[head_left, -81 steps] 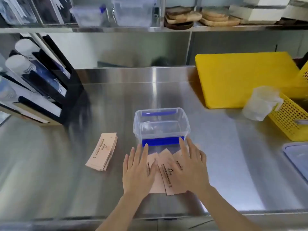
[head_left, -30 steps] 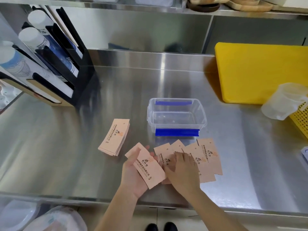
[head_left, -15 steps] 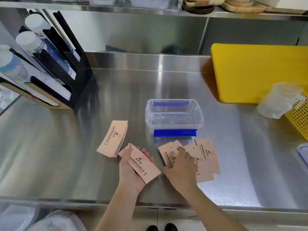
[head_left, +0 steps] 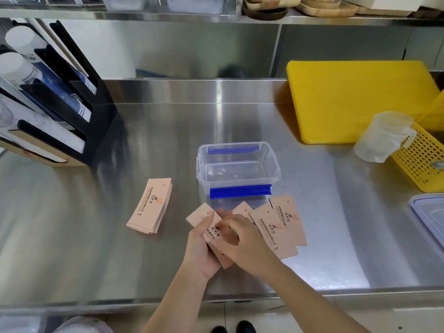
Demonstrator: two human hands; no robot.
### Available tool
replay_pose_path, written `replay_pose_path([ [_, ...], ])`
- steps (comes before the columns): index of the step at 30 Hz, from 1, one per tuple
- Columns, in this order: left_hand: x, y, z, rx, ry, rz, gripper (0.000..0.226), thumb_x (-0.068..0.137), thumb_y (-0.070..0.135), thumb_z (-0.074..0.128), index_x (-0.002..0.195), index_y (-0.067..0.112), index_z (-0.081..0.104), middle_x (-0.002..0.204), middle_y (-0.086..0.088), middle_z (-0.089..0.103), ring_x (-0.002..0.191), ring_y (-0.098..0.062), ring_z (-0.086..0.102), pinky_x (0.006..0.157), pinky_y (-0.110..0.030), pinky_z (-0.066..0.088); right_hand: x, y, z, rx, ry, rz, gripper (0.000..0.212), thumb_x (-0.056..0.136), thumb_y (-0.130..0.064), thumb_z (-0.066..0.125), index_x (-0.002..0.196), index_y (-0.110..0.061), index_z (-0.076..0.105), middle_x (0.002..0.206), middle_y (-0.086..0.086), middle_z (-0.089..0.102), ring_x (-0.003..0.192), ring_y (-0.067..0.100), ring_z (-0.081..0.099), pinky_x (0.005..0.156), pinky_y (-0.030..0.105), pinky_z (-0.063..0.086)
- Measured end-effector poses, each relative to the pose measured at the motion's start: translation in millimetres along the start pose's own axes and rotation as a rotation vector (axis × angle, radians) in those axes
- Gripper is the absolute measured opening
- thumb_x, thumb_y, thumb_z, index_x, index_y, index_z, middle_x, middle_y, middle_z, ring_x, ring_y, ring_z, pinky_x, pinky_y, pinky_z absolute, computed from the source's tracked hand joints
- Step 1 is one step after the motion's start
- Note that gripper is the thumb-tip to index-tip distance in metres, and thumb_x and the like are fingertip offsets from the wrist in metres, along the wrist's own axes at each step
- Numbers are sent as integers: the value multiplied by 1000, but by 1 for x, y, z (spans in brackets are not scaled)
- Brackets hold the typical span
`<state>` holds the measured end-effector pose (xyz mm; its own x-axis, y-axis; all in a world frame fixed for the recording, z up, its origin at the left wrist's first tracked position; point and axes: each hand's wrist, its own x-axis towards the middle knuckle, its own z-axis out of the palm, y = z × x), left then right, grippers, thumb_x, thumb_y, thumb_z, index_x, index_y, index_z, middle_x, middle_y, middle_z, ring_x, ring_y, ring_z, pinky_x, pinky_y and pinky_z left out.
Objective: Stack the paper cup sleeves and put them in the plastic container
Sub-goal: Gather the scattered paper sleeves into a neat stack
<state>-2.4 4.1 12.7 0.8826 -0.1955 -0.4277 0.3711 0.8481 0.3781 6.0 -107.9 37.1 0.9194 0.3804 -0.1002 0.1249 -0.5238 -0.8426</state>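
Note:
A clear plastic container [head_left: 274,162] with blue clips stands open and empty on the steel counter. Just in front of it, my left hand [head_left: 200,248] holds a small pile of flat pink paper cup sleeves [head_left: 203,216]. My right hand [head_left: 245,239] lies on top of that pile, pressing a sleeve onto it. To the right of my hands, a few loose sleeves [head_left: 278,227] lie fanned out on the counter. A neat stack of sleeves [head_left: 150,205] rests to the left of the container.
A black cup dispenser rack [head_left: 55,99] stands at the back left. A yellow cutting board [head_left: 360,99], a translucent measuring jug [head_left: 382,138] and a yellow basket [head_left: 422,159] are at the right. A clear lid [head_left: 430,217] lies at the right edge.
My right hand has taken a sleeve from the fanned group and brought it left onto the pile in my left hand. The hands are now together.

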Motion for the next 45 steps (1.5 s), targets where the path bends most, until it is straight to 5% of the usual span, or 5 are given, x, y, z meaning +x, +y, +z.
replay_pose_path([
  [8, 9, -10, 10, 36, 84, -75, 36, 68, 33, 69, 96, 9, 66, 75, -9, 67, 66, -24, 64, 66, -39, 55, -3, 40, -27, -217, 486, 213, 17, 84, -28, 57, 97, -17, 60, 110, 2, 61, 104, 20, 50, 88, 32, 32],
  [15, 17, -16, 14, -26, 86, -107, 45, 63, 38, 70, 96, 8, 70, 92, -11, 72, 92, -26, 63, 79, -44, 49, -16, 77, -37, -578, 377, 320, 47, 77, -44, 55, 114, -18, 44, 128, 1, 52, 119, 23, 43, 92, 39, 33],
  [29, 20, -25, 20, 80, -94, -62, 52, 71, 57, 57, 100, 16, 73, 98, -8, 75, 92, -26, 70, 73, -40, 57, -4, 16, -34, -21, 198, 90, 33, 71, -44, 63, 101, -30, 57, 102, -11, 57, 95, 0, 47, 76, 13, 34],
  [40, 18, -20, 23, 33, 23, -118, 45, 73, 30, 63, 114, 12, 61, 114, -10, 63, 106, -30, 59, 94, -46, 45, -4, 19, -31, -118, 42, 30, 33, 73, -46, 63, 98, -25, 64, 114, -9, 58, 105, 10, 50, 95, 33, 41],
  [45, 21, -20, 25, 12, 22, -113, 28, 69, 20, 66, 95, 12, 62, 90, -7, 64, 81, -25, 61, 80, -43, 50, -4, 28, -40, -120, 380, 126, 21, 82, -33, 59, 92, -17, 65, 106, -2, 63, 97, 14, 53, 93, 36, 39],
])
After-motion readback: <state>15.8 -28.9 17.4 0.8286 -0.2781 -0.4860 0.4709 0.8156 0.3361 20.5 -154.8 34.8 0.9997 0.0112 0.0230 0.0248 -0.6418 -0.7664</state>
